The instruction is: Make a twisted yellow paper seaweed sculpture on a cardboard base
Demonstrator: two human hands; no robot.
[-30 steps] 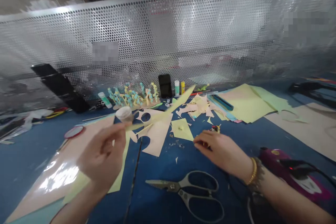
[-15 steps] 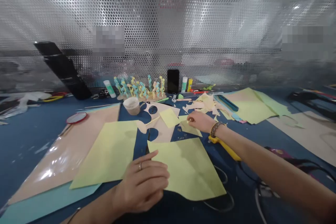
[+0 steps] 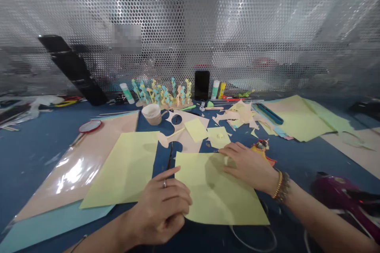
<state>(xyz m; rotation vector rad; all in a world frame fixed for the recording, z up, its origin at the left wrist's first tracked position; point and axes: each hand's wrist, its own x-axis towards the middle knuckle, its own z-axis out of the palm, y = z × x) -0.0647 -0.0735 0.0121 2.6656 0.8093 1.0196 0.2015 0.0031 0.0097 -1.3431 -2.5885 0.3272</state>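
My left hand (image 3: 164, 207) rests at the left edge of a large yellow paper sheet (image 3: 213, 197). Its index finger points out while the others curl toward the thumb; whatever lies inside is hidden. Over the sheet's upper right part, my right hand (image 3: 251, 166) has its thumb and fingers apart. Just beyond those fingertips lies a small yellow paper square (image 3: 215, 132) with a pale lump (image 3: 220, 135) on it. Another yellow square (image 3: 196, 129) overlaps a pink sheet with round cut-outs (image 3: 190, 148). A pale paddle-shaped piece with a thin stem (image 3: 164, 140) lies beside it.
Left are another yellow sheet (image 3: 127, 174), a plastic-covered pink sheet (image 3: 77, 166) and a red-rimmed round mirror-like disc (image 3: 90, 126). A paper cup (image 3: 152, 114), small paper flowers (image 3: 164, 95), a phone (image 3: 202, 85) and paper scraps (image 3: 242, 112) stand or lie behind. A purple tool (image 3: 335, 189) sits right.
My right hand has drawn back from the small square to the large sheet, its fingers opening. A pale lump now shows on the square. My left hand has barely moved.
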